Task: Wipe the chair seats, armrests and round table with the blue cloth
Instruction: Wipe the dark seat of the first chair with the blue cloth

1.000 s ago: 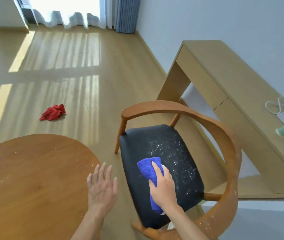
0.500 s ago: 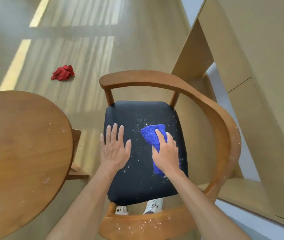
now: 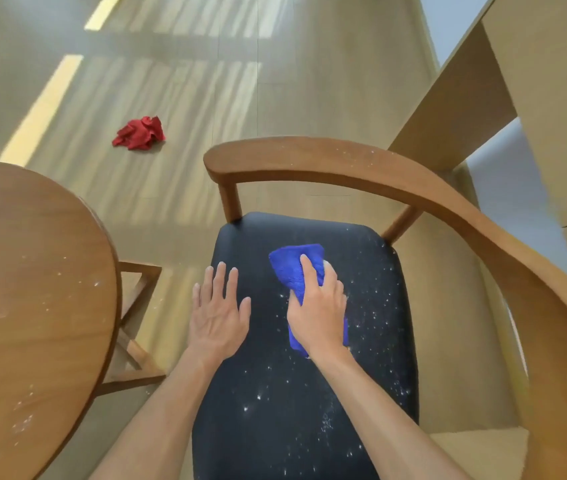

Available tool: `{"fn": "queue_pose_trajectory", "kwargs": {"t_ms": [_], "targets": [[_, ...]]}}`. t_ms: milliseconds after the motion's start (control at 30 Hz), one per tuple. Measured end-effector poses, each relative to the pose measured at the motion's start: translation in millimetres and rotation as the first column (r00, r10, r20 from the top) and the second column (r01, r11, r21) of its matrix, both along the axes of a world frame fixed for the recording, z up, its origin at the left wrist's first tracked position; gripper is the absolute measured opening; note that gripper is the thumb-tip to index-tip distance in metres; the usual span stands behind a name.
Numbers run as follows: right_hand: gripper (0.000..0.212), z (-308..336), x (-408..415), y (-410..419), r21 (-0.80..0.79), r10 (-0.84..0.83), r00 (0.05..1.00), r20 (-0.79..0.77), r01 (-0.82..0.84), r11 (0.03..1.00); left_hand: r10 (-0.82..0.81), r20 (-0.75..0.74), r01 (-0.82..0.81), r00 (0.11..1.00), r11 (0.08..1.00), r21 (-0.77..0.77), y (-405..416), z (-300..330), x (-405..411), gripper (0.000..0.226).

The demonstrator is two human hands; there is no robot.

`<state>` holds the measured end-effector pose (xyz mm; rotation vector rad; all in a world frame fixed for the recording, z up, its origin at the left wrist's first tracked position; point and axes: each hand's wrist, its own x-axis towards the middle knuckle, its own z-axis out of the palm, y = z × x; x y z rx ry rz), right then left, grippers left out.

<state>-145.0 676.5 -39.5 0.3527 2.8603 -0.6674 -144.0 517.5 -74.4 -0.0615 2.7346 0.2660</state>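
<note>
Pressing the blue cloth [image 3: 295, 271] onto the black chair seat [image 3: 309, 393], the right hand [image 3: 318, 311] curls its fingers over the bunched fabric, gripping it. Just left of those fingers, the left hand [image 3: 218, 318] lies flat, fingers straight and released (holding nothing). White specks dot the seat right of and behind the right hand. The curved armrest [image 3: 344, 164] rings the seat's far edge; beyond the left fingers the round table [image 3: 32, 289] is cut off.

Sunlit wood floor [image 3: 205, 109] with red rag [image 3: 139, 133]; pale desk [image 3: 534, 81] at right.
</note>
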Motion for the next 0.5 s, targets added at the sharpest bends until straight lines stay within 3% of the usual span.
{"fn": "queue_pose_trajectory", "kwargs": {"t_ms": [267,500], "targets": [[0.069,-98.5,-62.4,-52.6,0.184,0.183,0.983,-0.023,-0.176,0.967,0.067,-0.131,-0.059,0.989,0.996,0.062,2.6,-68.8,-31.0,0.059],[0.066,-102.5,-69.0,-44.4,0.209,0.244,0.969,-0.037,-0.231,0.95,0.077,-0.046,-0.073,0.996,0.994,0.076,6.1,-87.6,-26.8,0.062]]}}
